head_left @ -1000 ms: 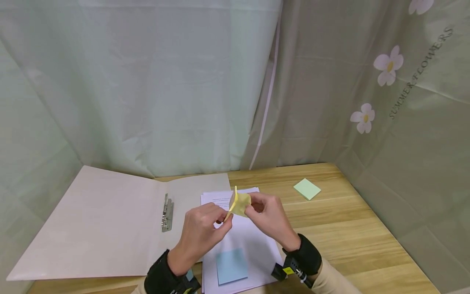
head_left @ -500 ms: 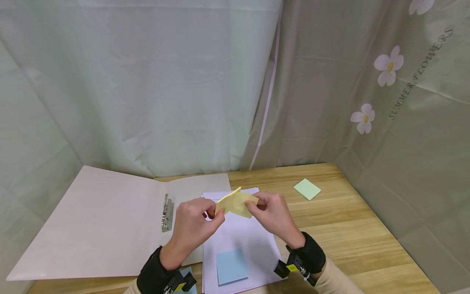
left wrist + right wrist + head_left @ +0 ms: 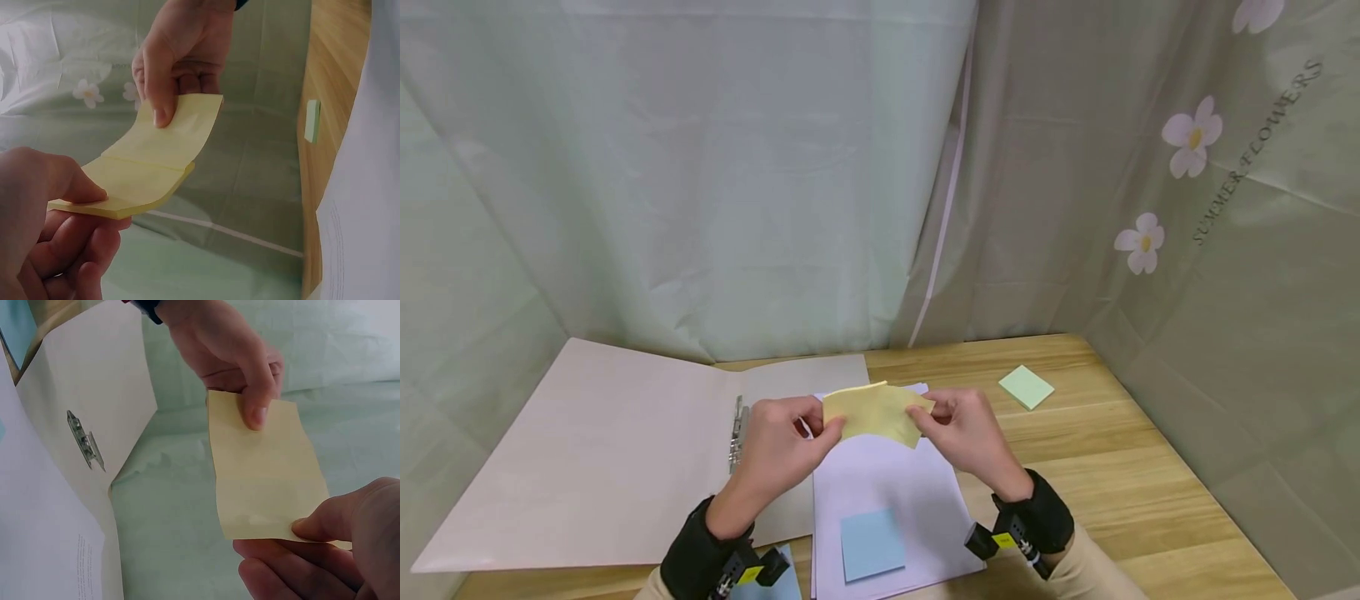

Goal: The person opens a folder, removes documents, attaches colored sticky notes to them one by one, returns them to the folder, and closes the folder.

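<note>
Above the white papers, a pad of yellow sticky notes (image 3: 134,184) is held between the thumb and fingers of my left hand (image 3: 778,446). My right hand (image 3: 967,437) pinches the free end of its top sheet (image 3: 178,128). That sheet is folded back from the pad and stretches between the hands; in the left wrist view it still meets the pad along one edge. Beneath lies a stack of white papers (image 3: 853,492), with a blue sticky-note pad (image 3: 872,546) on its near part. The yellow notes hide part of the printed text.
To the left an open white binder (image 3: 602,458) with a metal clip (image 3: 737,433) lies under the papers' edge. Another blue pad (image 3: 784,583) is partly hidden by my left wrist camera. A light green pad (image 3: 1026,387) sits at the back right. A curtain surrounds the wooden table (image 3: 1112,483).
My hands have moved apart, the left one leftward and the right slightly rightward. The yellow top sheet has gone from bent upright beside the pad to spread out flatter between them.
</note>
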`<state>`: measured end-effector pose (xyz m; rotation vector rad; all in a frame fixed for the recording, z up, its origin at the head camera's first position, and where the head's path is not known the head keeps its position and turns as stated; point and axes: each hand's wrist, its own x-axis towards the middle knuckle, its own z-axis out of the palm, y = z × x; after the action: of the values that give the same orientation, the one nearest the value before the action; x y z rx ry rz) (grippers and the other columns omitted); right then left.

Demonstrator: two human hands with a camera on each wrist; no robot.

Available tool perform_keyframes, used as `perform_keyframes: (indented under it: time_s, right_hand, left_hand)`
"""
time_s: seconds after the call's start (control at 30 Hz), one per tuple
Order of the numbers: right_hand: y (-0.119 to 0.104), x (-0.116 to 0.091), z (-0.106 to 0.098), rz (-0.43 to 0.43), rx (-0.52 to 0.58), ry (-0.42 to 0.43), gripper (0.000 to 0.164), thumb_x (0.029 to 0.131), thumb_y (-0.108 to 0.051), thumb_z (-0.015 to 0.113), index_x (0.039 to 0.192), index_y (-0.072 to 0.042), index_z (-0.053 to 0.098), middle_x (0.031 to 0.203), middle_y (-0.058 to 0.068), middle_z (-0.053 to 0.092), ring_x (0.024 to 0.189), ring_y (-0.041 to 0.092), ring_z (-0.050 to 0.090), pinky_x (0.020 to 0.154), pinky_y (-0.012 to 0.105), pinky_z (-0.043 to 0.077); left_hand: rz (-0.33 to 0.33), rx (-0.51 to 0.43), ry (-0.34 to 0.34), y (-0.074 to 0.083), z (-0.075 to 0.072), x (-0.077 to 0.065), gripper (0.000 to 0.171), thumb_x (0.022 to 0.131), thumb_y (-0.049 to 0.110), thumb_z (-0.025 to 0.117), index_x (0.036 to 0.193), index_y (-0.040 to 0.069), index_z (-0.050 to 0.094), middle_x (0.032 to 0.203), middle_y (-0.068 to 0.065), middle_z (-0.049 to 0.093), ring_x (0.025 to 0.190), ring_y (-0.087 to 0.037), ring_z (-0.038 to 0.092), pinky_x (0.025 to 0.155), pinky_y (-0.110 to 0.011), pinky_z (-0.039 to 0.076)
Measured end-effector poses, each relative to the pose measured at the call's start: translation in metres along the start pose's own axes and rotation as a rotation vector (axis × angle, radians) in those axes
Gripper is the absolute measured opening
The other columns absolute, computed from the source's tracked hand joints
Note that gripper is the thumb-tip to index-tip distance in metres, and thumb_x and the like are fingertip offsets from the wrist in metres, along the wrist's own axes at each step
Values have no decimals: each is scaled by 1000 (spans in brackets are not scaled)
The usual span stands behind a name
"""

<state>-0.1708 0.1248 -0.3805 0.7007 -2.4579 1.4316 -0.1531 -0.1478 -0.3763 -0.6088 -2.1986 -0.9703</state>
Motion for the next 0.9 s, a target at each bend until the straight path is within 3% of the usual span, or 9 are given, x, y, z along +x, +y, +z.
perform_keyframes:
  time_s: [0.1, 0.37, 0.5, 0.63, 0.77, 0.9]
  right_hand:
    - [0, 0, -1, -6, 1, -16, 12, 103, -4, 79, 110, 5, 82, 47, 3, 44, 49, -2, 40, 58, 20, 26]
    - [-2, 0, -5, 5, -6, -32, 17, 104, -7, 79, 116, 5, 83, 47, 4, 47, 48, -2, 37, 58, 21, 23]
    - [-2, 0, -9, -3, -17, -51, 19, 105, -9, 78, 117, 5, 82, 50, 4, 56, 52, -1, 53, 56, 20, 31]
    - [1, 2, -19, -20, -49, 13, 19, 104, -6, 79, 116, 8, 83, 51, 4, 65, 59, 3, 68, 55, 20, 34]
    - [4, 5, -31, -19, -78, 83, 13, 102, -3, 80, 110, 6, 84, 49, 5, 61, 49, 4, 59, 56, 21, 29]
    - [4, 6, -35, -10, -67, 75, 13, 103, -5, 79, 111, 4, 84, 50, 5, 61, 47, 5, 54, 57, 21, 28]
  left_hand:
    - [-37, 14, -25, -1, -3, 1, 37, 80, 1, 90, 62, 17, 63, 56, 10, 64, 57, 4, 54, 57, -16, 48]
    - [-128, 34, -134, -2, -13, 6, 38, 87, 5, 94, 66, 15, 64, 58, 10, 62, 59, -4, 59, 59, -23, 53]
    - [-162, 64, -155, -4, -21, 8, 39, 90, 7, 93, 66, 14, 63, 60, 5, 66, 60, -6, 58, 59, -23, 51]
    - [-228, 110, -138, -10, -34, 11, 36, 92, 7, 91, 68, 10, 64, 69, -3, 75, 63, -10, 60, 59, -22, 50]
    - [-296, 103, -131, -15, -48, 15, 29, 92, 7, 91, 72, 6, 70, 76, -8, 81, 66, -13, 62, 60, -21, 51]
    - [-315, 72, -171, -17, -51, 18, 27, 94, 8, 90, 73, 6, 72, 77, -8, 81, 67, -12, 63, 62, -21, 53]
